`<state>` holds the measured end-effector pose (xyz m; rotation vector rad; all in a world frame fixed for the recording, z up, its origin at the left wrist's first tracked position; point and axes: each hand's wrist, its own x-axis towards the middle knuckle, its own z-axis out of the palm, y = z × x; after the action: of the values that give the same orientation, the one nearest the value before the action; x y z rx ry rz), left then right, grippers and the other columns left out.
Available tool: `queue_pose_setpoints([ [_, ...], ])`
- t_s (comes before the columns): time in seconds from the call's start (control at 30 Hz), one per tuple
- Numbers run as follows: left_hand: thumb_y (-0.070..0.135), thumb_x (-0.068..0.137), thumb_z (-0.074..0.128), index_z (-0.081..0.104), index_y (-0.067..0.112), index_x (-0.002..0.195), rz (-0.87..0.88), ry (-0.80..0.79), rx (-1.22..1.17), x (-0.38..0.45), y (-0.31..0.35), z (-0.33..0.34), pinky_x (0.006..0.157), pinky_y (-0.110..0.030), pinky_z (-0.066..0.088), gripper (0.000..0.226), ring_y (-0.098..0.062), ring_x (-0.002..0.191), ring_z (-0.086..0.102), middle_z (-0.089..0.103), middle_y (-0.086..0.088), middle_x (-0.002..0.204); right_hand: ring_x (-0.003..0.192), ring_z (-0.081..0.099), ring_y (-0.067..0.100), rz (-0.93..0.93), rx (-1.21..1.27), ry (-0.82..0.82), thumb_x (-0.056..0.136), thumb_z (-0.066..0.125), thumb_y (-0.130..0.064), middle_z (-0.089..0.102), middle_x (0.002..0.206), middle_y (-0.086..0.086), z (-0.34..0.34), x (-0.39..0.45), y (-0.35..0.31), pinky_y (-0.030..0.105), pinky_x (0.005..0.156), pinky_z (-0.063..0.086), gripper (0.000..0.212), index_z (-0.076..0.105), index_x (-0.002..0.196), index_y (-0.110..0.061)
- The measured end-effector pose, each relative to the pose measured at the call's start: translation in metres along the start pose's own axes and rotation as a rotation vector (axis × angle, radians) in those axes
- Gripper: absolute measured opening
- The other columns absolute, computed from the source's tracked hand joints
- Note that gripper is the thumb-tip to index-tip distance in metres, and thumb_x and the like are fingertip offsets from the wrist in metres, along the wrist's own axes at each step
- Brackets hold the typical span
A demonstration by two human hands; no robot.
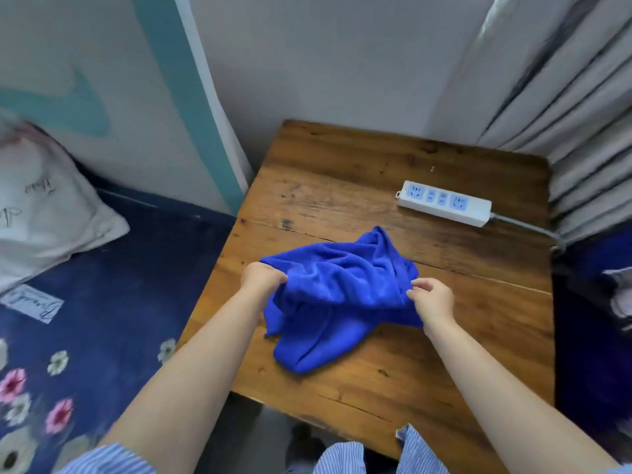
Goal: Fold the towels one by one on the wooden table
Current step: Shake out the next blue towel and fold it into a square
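Crumpled bright-blue microfibre towel (337, 295) lies mid wooden counter (410, 354), 7 o'clock of white power strip (444, 202). Left hand (261, 278) fingers clamp its edge; right hand (432, 301) fingers pinch other side. Pull apart w/ even tension, flatten before folding.

towel (338, 295): your blue one, soft matt plush cloth, rumpled | table (393, 159): worn wood, knots, cracks, slight sheen | power strip (444, 203): smooth white plastic | curtain (564, 97): matt grey cloth | pillow (44, 213): pale cloth
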<state>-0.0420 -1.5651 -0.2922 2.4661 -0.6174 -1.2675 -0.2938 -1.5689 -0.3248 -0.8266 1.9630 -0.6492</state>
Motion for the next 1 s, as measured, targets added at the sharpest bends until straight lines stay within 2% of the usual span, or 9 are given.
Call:
queue_pose_setpoints([
  [0.1,0.003,0.083,0.061,0.056,-0.008,0.114,-0.024,-0.048,0.026,0.012,-0.004,-0.007,0.086,-0.036,0.048,0.034,-0.029,0.105,0.059,0.060,-0.027,0.115,0.094,0.057,0.028,0.149,0.024,0.022,0.075,0.061,0.008,0.062,0.096,0.016,0.001,-0.001,0.008,0.031,0.080,0.043,0.022,0.063,0.097,0.008],
  [0.17,0.002,0.087,0.057,0.046,-0.008,0.124,-0.062,-0.107,0.039,0.015,-0.005,-0.014,0.092,-0.033,0.042,0.040,-0.029,0.117,0.054,0.055,-0.020,0.127,0.081,0.052,0.021,0.225,-0.043,0.013,0.074,0.063,0.006,0.054,0.077,0.012,0.000,-0.005,0.003,0.028,0.068,0.039,0.003,0.060,0.075,0.006],
  [0.23,0.000,0.091,0.049,0.043,-0.006,0.126,-0.093,-0.167,0.063,0.016,-0.002,-0.022,0.093,-0.034,0.041,0.036,-0.028,0.120,0.051,0.053,-0.017,0.127,0.079,0.050,0.020,0.238,-0.089,0.010,0.075,0.062,0.004,0.054,0.081,0.013,-0.001,-0.007,-0.004,0.029,0.067,0.040,0.004,0.060,0.078,0.002],
  [0.37,0.001,0.091,0.043,0.055,0.001,0.098,0.039,-0.090,0.031,0.021,0.015,-0.048,0.076,-0.031,0.040,0.014,-0.029,0.094,0.053,0.053,-0.014,0.091,0.092,0.058,0.032,0.081,0.007,0.101,0.080,0.057,0.006,0.064,0.098,0.023,-0.010,-0.012,-0.033,0.035,0.081,0.045,0.018,0.066,0.096,0.009],
  [0.47,0.001,0.088,0.044,0.061,0.007,0.096,0.296,-0.007,-0.155,0.028,0.039,-0.074,0.058,-0.025,0.036,0.019,-0.022,0.083,0.046,0.052,-0.011,0.089,0.099,0.058,0.030,-0.061,0.026,0.215,0.082,0.056,0.001,0.064,0.110,0.021,-0.024,-0.010,-0.070,0.029,0.078,0.041,0.020,0.066,0.099,0.002],
  [0.6,0.004,0.091,0.042,0.055,0.018,0.071,0.495,-0.055,-0.471,0.012,0.072,-0.112,0.057,-0.023,0.037,0.028,-0.016,0.064,0.044,0.049,-0.003,0.070,0.089,0.057,0.025,-0.230,0.080,0.339,0.082,0.054,-0.003,0.063,0.095,0.015,-0.043,-0.014,-0.128,0.033,0.075,0.047,0.023,0.066,0.101,0.001],
  [0.7,-0.001,0.091,0.040,0.050,0.015,0.066,0.558,-0.081,-0.660,-0.003,0.094,-0.131,0.047,-0.016,0.039,0.030,-0.010,0.056,0.042,0.046,-0.001,0.064,0.083,0.049,0.017,-0.316,0.125,0.362,0.082,0.054,-0.003,0.056,0.088,0.007,-0.049,-0.022,-0.166,0.025,0.068,0.041,0.022,0.066,0.101,0.000],
  [0.87,0.012,0.092,0.049,0.043,0.016,0.061,0.594,-0.116,-0.760,-0.025,0.143,-0.165,0.053,-0.023,0.031,0.031,-0.013,0.056,0.036,0.039,-0.001,0.064,0.073,0.047,0.018,-0.494,0.211,0.314,0.084,0.052,-0.003,0.050,0.065,-0.001,-0.050,-0.045,-0.246,0.009,0.047,0.037,0.015,0.065,0.085,-0.008],
  [1.0,0.014,0.094,0.047,0.044,0.018,0.064,0.709,-0.124,-0.859,-0.041,0.179,-0.186,0.057,-0.021,0.032,0.030,-0.010,0.060,0.036,0.040,0.002,0.065,0.078,0.046,0.016,-0.612,0.253,0.317,0.085,0.048,-0.006,0.054,0.078,0.002,-0.049,-0.052,-0.293,0.005,0.043,0.034,0.016,0.057,0.081,-0.019],
])
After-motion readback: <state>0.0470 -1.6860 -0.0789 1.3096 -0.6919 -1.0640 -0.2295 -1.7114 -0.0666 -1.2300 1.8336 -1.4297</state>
